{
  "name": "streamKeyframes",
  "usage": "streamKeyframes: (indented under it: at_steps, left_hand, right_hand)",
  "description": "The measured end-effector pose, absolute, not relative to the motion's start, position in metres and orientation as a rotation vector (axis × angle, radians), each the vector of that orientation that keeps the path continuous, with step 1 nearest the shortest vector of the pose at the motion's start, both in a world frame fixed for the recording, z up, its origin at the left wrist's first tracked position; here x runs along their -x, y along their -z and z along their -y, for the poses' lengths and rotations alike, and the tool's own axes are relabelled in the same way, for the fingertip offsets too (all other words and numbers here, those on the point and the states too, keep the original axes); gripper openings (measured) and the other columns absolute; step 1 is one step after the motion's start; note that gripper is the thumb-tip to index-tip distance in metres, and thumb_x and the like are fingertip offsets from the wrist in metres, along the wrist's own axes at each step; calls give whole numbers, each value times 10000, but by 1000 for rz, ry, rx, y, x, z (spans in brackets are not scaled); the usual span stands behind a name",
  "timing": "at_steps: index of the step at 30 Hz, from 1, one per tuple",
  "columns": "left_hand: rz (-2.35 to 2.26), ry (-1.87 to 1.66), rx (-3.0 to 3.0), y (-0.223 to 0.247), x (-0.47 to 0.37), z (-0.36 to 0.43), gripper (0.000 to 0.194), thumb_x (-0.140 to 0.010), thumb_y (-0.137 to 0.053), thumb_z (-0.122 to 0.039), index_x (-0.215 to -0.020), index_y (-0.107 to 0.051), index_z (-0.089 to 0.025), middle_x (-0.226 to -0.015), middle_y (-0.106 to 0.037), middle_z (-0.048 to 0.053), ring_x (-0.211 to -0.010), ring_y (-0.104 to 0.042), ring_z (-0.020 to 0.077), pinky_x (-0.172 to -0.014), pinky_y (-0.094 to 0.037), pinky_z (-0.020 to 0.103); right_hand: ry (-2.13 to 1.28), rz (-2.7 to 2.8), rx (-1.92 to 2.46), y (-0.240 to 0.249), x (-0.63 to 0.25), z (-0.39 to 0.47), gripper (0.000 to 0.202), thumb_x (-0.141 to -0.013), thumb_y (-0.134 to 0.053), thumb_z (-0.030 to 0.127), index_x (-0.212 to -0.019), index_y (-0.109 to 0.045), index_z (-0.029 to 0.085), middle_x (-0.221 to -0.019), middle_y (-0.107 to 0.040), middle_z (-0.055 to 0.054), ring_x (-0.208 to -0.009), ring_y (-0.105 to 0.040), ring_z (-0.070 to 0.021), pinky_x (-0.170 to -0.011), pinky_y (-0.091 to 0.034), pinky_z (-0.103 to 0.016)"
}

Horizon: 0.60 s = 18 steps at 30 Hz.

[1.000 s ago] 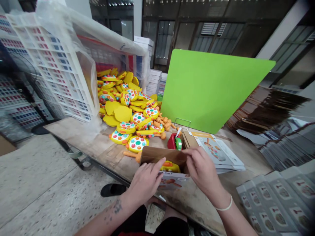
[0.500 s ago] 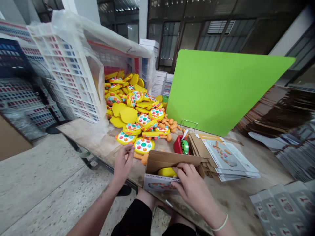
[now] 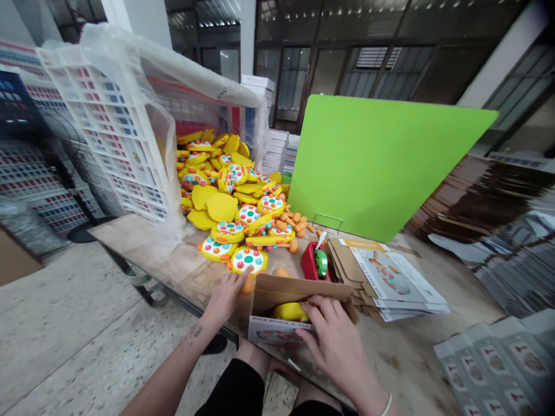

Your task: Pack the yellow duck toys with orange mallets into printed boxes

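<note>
An upright, open-topped cardboard box (image 3: pixel 281 335) printed "DUCK WHACK-A-MOLE" stands at the table's near edge. Inside it sits a yellow duck toy (image 3: pixel 288 312), mostly hidden by the walls. My right hand (image 3: pixel 336 341) grips the box's front wall, thumb outside, fingers inside against the yellow toy. To the left of the box, my left hand (image 3: pixel 226 296) has its fingers closed over the handle of an orange toy hammer (image 3: pixel 248 284); only the hammer's head shows. Just beyond those fingers lies a duck toy with coloured buttons (image 3: pixel 248 260).
A heap of yellow duck toys (image 3: pixel 221 207) spills from a tipped white crate (image 3: pixel 113 127). Orange hammers (image 3: pixel 295 222) lie beside it. A red tape dispenser (image 3: pixel 309 263), flattened boxes (image 3: pixel 381 271) and a green board (image 3: pixel 381 167) stand behind the box. Printed grey cartons (image 3: pixel 489 364) are at right.
My left hand has moved down and right onto the orange toy hammer. My right hand stays at the box with the yellow toy. The whole view has shifted slightly.
</note>
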<state>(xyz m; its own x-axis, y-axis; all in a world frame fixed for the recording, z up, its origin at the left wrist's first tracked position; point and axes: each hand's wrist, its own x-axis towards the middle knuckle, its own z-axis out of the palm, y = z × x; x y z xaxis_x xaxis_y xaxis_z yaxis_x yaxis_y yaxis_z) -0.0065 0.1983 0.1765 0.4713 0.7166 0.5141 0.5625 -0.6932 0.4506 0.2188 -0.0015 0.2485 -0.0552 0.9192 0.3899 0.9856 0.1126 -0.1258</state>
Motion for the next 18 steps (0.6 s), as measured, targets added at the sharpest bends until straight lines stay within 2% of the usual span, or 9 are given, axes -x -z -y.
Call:
streamKeyframes:
  at_steps: [3,5,6,8,11,14,16,18]
  left_hand:
    - [-1148,-1374,-2278,-213,28,-191,526,-961,-479,-219,-1473,-363,-232,-1221,-627,118,-984,-686,262,-774,-623,403]
    - [-1152,-1549,-2132,-246,39,-174,631,-997,-493,-291,-1543,-177,-274,-1250,-592,119,-919,-695,235,-721,-636,375]
    - [-1115,-1616,-2067,-262,42,-163,667,-998,-527,-328,-1548,-150,-304,-1198,-609,88,-846,-701,208,-691,-641,354]
    - [-911,-1777,-1848,-288,39,-137,685,-948,-659,-375,-1509,-267,-356,-1104,-644,35,-793,-714,204,-709,-656,382]
    - [-680,-1763,-2059,-305,21,-108,585,-901,-726,-423,-1412,-445,-384,-1141,-669,41,-881,-734,242,-748,-666,411]
    - [-484,-1492,-2345,-303,2,-104,437,-934,-650,-238,-1338,-519,-346,-1165,-691,58,-1039,-712,256,-877,-638,424]
    - [-445,-1332,-2427,-300,-6,-109,444,-913,-586,-119,-1312,-529,-304,-1181,-688,66,-1105,-682,242,-951,-600,414]
    - [-464,-1215,-2488,-299,-8,-114,448,-888,-558,-73,-1287,-546,-277,-1201,-671,72,-1126,-662,235,-974,-578,399]
  right_hand:
    - [258,2022,1864,-250,-218,1,302,-925,-629,279,-1208,-600,180,-1220,-603,-128,-1083,-536,-332,-893,-550,-529]
    - [250,2015,1869,-251,-218,0,283,-924,-628,282,-1186,-612,173,-1229,-603,-134,-1096,-533,-336,-909,-545,-534]
    - [241,2012,1869,-251,-218,0,276,-925,-625,280,-1178,-616,169,-1232,-602,-138,-1098,-532,-335,-912,-543,-532]
    - [229,2006,1866,-251,-218,-1,274,-927,-619,278,-1177,-619,166,-1237,-600,-142,-1097,-532,-333,-911,-543,-529]
    - [229,1998,1858,-250,-218,-1,289,-924,-621,280,-1191,-625,169,-1225,-609,-138,-1085,-536,-331,-902,-545,-530]
    - [237,2002,1843,-248,-217,2,284,-917,-631,271,-1179,-639,163,-1216,-619,-136,-1066,-541,-327,-891,-550,-525]
    - [271,2004,1831,-247,-216,5,292,-911,-637,259,-1183,-640,152,-1219,-621,-141,-1069,-541,-330,-888,-554,-524]
    - [307,2004,1825,-247,-215,6,310,-907,-642,253,-1198,-634,146,-1227,-622,-143,-1074,-543,-331,-891,-554,-525]
